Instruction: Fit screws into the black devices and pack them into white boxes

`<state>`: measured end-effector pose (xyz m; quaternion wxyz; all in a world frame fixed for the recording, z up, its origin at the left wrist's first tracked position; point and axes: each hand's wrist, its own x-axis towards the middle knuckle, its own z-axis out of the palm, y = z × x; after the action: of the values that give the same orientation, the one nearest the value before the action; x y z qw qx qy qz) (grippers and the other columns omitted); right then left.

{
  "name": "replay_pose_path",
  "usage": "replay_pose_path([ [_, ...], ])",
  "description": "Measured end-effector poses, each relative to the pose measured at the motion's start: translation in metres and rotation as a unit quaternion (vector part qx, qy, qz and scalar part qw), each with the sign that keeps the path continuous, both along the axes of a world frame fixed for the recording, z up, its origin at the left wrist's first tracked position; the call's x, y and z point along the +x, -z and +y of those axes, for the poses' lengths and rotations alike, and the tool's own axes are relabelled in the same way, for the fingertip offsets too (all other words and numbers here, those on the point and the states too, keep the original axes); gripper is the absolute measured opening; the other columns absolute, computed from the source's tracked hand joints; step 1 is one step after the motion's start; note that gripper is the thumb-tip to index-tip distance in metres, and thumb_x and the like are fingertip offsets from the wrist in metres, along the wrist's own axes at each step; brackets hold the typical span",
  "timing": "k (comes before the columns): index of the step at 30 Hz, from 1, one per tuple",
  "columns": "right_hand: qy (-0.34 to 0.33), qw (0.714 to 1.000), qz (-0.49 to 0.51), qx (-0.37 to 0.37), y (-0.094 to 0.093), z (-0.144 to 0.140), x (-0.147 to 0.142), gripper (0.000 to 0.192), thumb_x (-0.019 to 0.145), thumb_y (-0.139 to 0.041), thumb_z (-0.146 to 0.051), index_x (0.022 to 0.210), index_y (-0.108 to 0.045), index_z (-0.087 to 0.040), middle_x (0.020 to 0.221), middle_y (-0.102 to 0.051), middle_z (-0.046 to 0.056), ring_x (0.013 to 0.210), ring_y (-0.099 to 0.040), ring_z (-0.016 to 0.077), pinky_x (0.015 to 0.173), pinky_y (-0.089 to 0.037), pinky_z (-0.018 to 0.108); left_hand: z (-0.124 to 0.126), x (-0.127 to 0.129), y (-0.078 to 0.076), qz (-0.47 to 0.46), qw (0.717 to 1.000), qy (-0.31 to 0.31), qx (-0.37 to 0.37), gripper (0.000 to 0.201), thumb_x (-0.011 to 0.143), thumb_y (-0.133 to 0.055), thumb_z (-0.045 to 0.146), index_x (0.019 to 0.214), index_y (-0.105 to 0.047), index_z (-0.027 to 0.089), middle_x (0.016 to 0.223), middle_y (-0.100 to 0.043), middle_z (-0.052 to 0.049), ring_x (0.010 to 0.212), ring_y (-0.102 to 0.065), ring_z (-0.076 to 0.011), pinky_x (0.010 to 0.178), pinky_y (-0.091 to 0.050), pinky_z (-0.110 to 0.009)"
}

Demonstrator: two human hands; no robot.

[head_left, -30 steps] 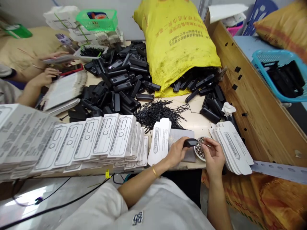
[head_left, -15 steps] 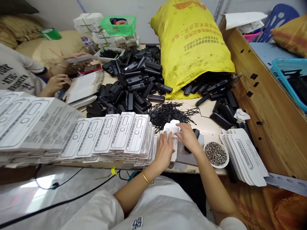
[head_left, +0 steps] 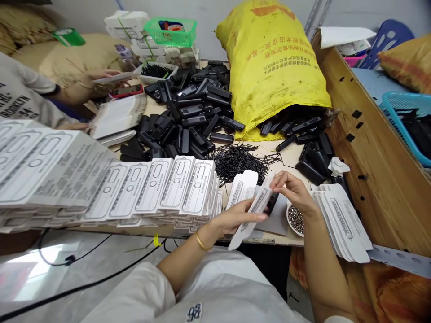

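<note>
My left hand (head_left: 235, 216) is closed around a flat white printed carton (head_left: 249, 220), which stands tilted above the table's front edge. At the carton's upper end, the fingers of my right hand (head_left: 296, 190) are pinched together against the end flap. Another white carton (head_left: 238, 190) lies on the table just behind my left hand. Partly hidden behind the held carton is a black plastic piece (head_left: 272, 202). A white bowl of small metal pieces (head_left: 295, 220) sits under my right wrist, which covers part of it.
Stacked printed boxes (head_left: 197, 188) fill the left side. Thin black rods (head_left: 235, 161) lie behind my hands, with black plastic cases (head_left: 191, 112) and a yellow sack (head_left: 276, 67) beyond. Flat cartons (head_left: 343, 224) lean at right near a wooden board (head_left: 380, 166). A co-worker (head_left: 30, 94) sits at left.
Both hands have lifted off the carton lying on the table. My left hand now holds a tilted carton, and my right hand has moved right and up to its end.
</note>
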<state>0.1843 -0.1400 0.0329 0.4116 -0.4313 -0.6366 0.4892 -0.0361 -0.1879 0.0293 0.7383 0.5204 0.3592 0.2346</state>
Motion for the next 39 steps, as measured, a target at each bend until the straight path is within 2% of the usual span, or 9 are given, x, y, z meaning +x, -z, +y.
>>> replay_pose_path([
  [4, 0.034, 0.996, 0.078, 0.000, 0.004, -0.018, 0.011, 0.042, 0.068, -0.074, -0.055, 0.061, -0.046, -0.025, 0.055, -0.059, -0.001, 0.063, -0.053, 0.0194, 0.064, -0.046, 0.037, -0.006, 0.012, 0.006, -0.142, 0.969, 0.067, -0.188, 0.074, 0.065, -0.076, 0.062, 0.117, -0.063, 0.011, 0.093, -0.072, -0.016, 0.083, -0.070, -0.0242, 0.078, -0.054, -0.036],
  [8, 0.162, 0.981, 0.107, 0.017, 0.015, -0.033, -0.002, 0.035, 0.070, -0.074, -0.050, 0.070, -0.049, -0.024, 0.065, -0.060, -0.001, 0.067, -0.054, 0.0178, 0.068, -0.047, 0.035, -0.009, 0.022, 0.011, -0.173, 0.956, -0.026, -0.235, 0.102, 0.062, -0.083, 0.053, 0.146, -0.032, 0.025, 0.097, -0.071, -0.011, 0.062, -0.068, -0.0174, 0.062, -0.055, -0.032],
  [12, 0.305, 0.951, 0.045, 0.005, 0.024, -0.052, -0.036, 0.027, 0.083, -0.061, -0.046, 0.097, -0.061, -0.023, 0.098, -0.061, 0.005, 0.092, -0.058, 0.0202, 0.084, -0.047, 0.038, -0.003, 0.025, 0.009, -0.160, 0.974, -0.067, -0.144, 0.126, 0.064, -0.083, 0.046, 0.152, 0.006, 0.037, 0.124, -0.061, -0.013, 0.086, -0.069, -0.0228, 0.074, -0.057, -0.038],
  [16, 0.346, 0.938, 0.001, 0.024, 0.032, -0.065, -0.059, 0.028, 0.085, -0.056, -0.047, 0.096, -0.065, -0.022, 0.115, -0.054, 0.009, 0.111, -0.053, 0.0238, 0.093, -0.044, 0.040, 0.001, 0.024, 0.012, -0.120, 0.989, -0.085, -0.021, 0.100, 0.071, -0.079, 0.040, 0.151, -0.019, 0.029, 0.135, -0.053, -0.012, 0.109, -0.060, -0.0238, 0.090, -0.051, -0.036],
  [21, 0.310, 0.937, 0.135, -0.093, 0.035, -0.065, -0.069, 0.024, 0.084, -0.059, -0.046, 0.088, -0.053, -0.023, 0.080, -0.057, -0.001, 0.071, -0.057, 0.0149, 0.064, -0.049, 0.029, -0.003, 0.027, 0.024, -0.060, 0.992, -0.106, 0.028, 0.069, 0.079, -0.070, 0.044, 0.134, -0.036, 0.021, 0.103, -0.062, -0.006, 0.089, -0.062, -0.0169, 0.080, -0.051, -0.030],
  [25, 0.307, 0.936, 0.161, -0.069, 0.033, -0.063, -0.072, 0.033, 0.083, -0.062, -0.043, 0.109, -0.052, -0.026, 0.095, -0.064, 0.003, 0.084, -0.063, 0.0172, 0.072, -0.051, 0.031, -0.006, 0.030, 0.031, -0.067, 0.988, -0.136, -0.001, 0.091, 0.084, -0.063, 0.045, 0.149, -0.004, 0.021, 0.109, -0.063, -0.010, 0.093, -0.064, -0.0185, 0.087, -0.051, -0.036],
  [27, 0.284, 0.943, 0.156, -0.070, 0.033, -0.060, -0.070, 0.027, 0.084, -0.060, -0.047, 0.095, -0.059, -0.022, 0.092, -0.066, 0.004, 0.086, -0.063, 0.0180, 0.074, -0.052, 0.032, -0.008, 0.030, 0.030, -0.048, 0.990, -0.131, 0.004, 0.099, 0.085, -0.063, 0.042, 0.151, 0.007, 0.018, 0.118, -0.062, -0.013, 0.101, -0.064, -0.0208, 0.095, -0.048, -0.041],
  [33, 0.300, 0.901, 0.236, -0.207, 0.036, -0.052, -0.065, 0.036, 0.067, -0.076, -0.052, 0.072, -0.057, -0.021, 0.073, -0.065, -0.001, 0.058, -0.056, 0.0126, 0.056, -0.049, 0.027, -0.012, 0.027, 0.022, 0.096, 0.989, -0.072, 0.089, 0.102, 0.080, -0.066, 0.033, 0.154, 0.003, 0.017, 0.144, -0.047, -0.019, 0.118, -0.057, -0.0269, 0.105, -0.041, -0.044],
  [39, 0.301, 0.915, 0.200, -0.177, 0.040, -0.073, -0.071, 0.038, 0.075, -0.068, -0.055, 0.086, -0.065, -0.019, 0.096, -0.071, 0.007, 0.084, -0.065, 0.0194, 0.072, -0.053, 0.032, -0.007, 0.026, 0.031, 0.086, 0.986, -0.106, 0.101, 0.095, 0.087, -0.060, 0.039, 0.154, 0.003, 0.013, 0.124, -0.063, -0.015, 0.108, -0.062, -0.0248, 0.099, -0.046, -0.041],
])
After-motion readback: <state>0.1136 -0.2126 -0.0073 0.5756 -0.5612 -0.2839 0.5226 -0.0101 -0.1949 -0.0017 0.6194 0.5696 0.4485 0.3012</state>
